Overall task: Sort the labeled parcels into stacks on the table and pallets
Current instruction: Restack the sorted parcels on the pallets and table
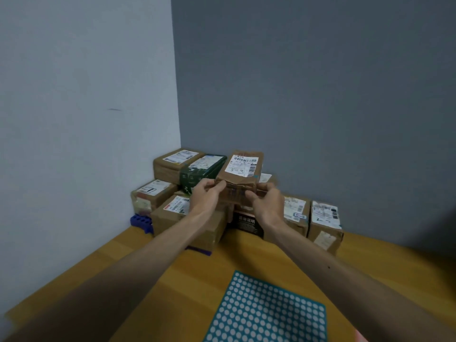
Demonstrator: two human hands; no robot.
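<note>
The brown parcel [243,172] with a white label is being held over the pile of boxes [170,218] at the tabletop's [148,267] far corner. The left hand [207,193] and right hand [267,201] are gripping its near end, fingers curling round it. A teal dotted mat [266,314] is lying by the near edge.
</note>
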